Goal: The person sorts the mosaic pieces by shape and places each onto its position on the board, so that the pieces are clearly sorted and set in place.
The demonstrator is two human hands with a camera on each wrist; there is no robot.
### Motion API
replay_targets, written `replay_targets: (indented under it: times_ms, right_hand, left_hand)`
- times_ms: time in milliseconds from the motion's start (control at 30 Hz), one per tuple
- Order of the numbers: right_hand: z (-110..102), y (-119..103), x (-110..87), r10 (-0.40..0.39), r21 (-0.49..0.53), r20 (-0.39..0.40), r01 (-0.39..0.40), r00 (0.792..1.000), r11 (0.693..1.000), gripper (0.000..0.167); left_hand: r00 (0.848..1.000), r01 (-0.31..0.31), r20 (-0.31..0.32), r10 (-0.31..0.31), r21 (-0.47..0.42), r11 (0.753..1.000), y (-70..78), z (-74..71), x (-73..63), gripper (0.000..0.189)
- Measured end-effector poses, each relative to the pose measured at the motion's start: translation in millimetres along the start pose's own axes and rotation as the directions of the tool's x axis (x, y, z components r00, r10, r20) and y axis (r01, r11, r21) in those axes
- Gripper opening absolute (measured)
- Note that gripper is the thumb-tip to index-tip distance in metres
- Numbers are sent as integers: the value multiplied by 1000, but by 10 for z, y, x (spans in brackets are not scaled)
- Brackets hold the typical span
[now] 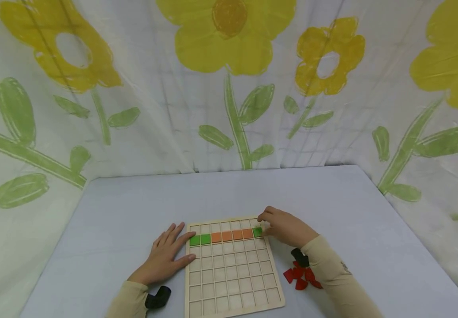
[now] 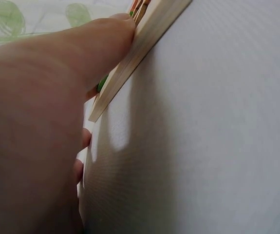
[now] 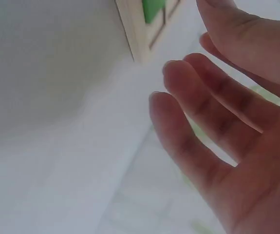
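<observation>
Head view: a square-celled wooden board [image 1: 221, 289] lies flat on a white table [image 1: 141, 198], toward the near edge of the frame, with a patterned cloth [image 1: 153, 145] of yellow flowers hanging behind. The board is pale and thin-rimmed, ruled into a grid by raised strips. Its second row from the far side is filled from left to right with two green tiles [image 1: 205, 239], four orange tiles [image 1: 227, 236] and a final green tile [image 1: 257, 232], all flat and square. The left hand [image 1: 164, 258] is spread, its thumb and a finger resting on the board's left edge, gripping nothing. The right hand [image 1: 286, 227] is loosely bent at the far right corner, its thumb beside the last green tile. Near the right sleeve [image 1: 332, 269], beside the board, lie glossy red pieces [image 1: 301, 284] in a small heap. Left wrist view: the thumb lies against the board's smooth, light side, which casts a shadow. Right wrist view: the fingers curve gently, apart and holding nothing, near the board's corner, where a bit of green shows.
</observation>
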State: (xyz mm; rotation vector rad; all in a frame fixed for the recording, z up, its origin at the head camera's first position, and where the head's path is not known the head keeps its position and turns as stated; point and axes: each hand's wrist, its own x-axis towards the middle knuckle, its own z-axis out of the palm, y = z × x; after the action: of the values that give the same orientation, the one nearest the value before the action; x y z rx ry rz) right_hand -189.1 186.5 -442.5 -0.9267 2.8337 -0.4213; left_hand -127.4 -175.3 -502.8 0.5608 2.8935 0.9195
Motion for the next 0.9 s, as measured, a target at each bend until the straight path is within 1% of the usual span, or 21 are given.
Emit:
replay_targets:
  times_ms: [67, 133, 233, 300, 367, 433, 500, 600, 733, 833, 900]
  right_hand:
    - [-84, 23, -140, 17, -16, -17, -18, 1000, 1000, 37]
    - [-147, 61, -304, 39, -37, -19, -39, 999, 999, 37]
    - [-187, 122, -573, 116, -37, 23, -115, 993, 993, 37]
    - [-168, 156, -750, 181, -13, 62, -180, 982, 984, 37]
    - [-124, 168, -908, 242, 15, 99, -244, 965, 970, 40]
    - [-63, 174, -1047, 280, 31, 123, -286, 952, 958, 46]
    - [5, 184, -1164, 298, 32, 134, -305, 945, 952, 53]
    - [90, 186, -1299, 297, 38, 133, -304, 946, 952, 61]
    - [171, 177, -1375, 246, 105, 107, -257, 963, 961, 55]
    - [198, 161, -1367, 198, 143, 77, -208, 977, 968, 47]
    - [206, 148, -1345, 189, 147, 64, -197, 980, 969, 46]
  left_hand:
    - [1000, -1, -3, 1, -1, 1000, -5, 0, -1, 62]
    - [1000, -3, -7, 3, -1, 1000, -5, -3, -4, 62]
    - [1000, -8, -11, 8, -9, 1000, 2, -11, -6, 61]
    - [1000, -11, -11, 11, -10, 1000, 8, -10, -5, 61]
    - [1000, -13, -11, 13, -8, 1000, 4, -2, -1, 61]
    - [1000, -13, -10, 13, -6, 1000, 0, 7, 2, 61]
    - [1000, -13, -9, 13, -3, 1000, -5, 14, 5, 61]
    - [1000, -11, -9, 11, 0, 1000, -2, 10, 7, 62]
    - [1000, -9, -9, 9, 10, 1000, -1, 9, 9, 62]
    - [1000, -8, -10, 8, 8, 1000, 2, 6, 9, 62]
    - [1000, -7, -11, 7, 6, 1000, 5, 7, 9, 62]
